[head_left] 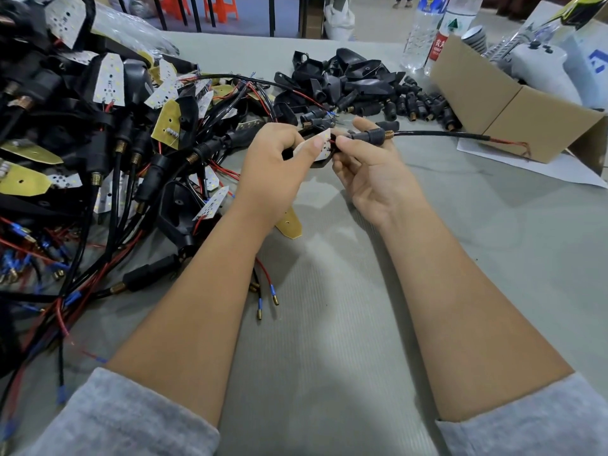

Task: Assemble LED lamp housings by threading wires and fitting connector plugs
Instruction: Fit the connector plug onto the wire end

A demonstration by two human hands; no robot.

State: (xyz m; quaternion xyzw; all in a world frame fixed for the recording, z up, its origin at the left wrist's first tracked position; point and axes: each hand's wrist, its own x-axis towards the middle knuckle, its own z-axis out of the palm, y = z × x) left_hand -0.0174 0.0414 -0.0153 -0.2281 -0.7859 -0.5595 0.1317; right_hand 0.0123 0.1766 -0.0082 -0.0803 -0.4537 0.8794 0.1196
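Both hands (329,159) raised together — fingers curled, pinching.

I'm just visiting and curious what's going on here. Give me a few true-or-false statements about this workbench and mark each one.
1. The left hand holds a white LED board. True.
2. The right hand rests empty on the table. False: it pinches a black connector plug on a black cable.
3. A cardboard box sits at the right. True.
4. The loose black housings are stacked inside that box. False: they lie heaped on the table.
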